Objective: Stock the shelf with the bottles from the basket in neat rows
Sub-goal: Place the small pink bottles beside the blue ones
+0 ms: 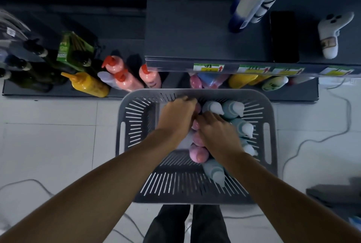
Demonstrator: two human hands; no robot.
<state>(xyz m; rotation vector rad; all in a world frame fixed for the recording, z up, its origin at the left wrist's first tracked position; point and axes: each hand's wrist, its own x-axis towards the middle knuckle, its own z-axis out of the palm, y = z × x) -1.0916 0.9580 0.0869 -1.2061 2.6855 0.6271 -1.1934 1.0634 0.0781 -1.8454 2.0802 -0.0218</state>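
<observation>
Hands reach into the basket [259,106]: left hand [176,113] curls over a pink bottle [197,107]; right hand [216,132] lies among pink bottles [198,154] beside blue bottles [232,109], grip hidden

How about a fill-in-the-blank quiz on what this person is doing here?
The left hand and the right hand both reach into the grey basket, which stands on the tiled ____.
The pink bottles lie in its middle; the pale blue bottles beside them have caps coloured ____.
On the bottom shelf, the yellow bottle stands beside pump bottles whose pumps are ____.
Missing words: floor, white, red.
</observation>
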